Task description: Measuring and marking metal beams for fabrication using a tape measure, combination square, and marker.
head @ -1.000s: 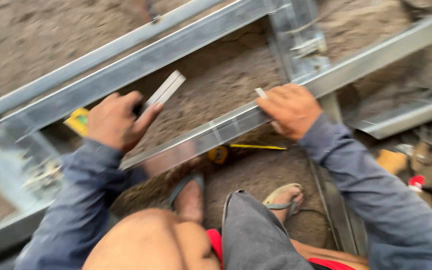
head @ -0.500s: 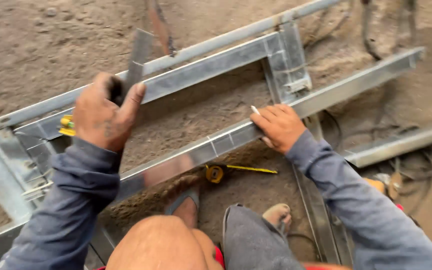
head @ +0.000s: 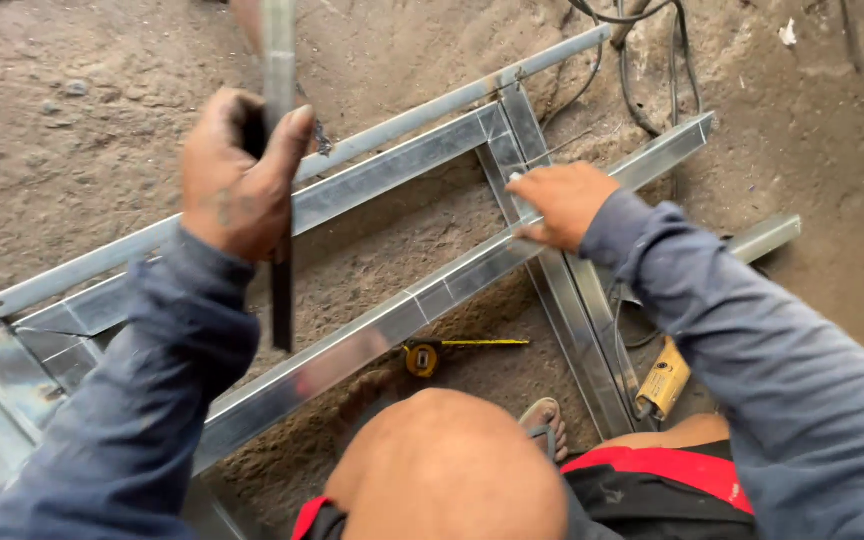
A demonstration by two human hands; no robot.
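We are lifting the bar higher, upper left, left hand fisted around it; right hand, fingers flat, keeps pressing the frame at centre.

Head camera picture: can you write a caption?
Left hand raises a metal bar; right hand presses the steel frame.
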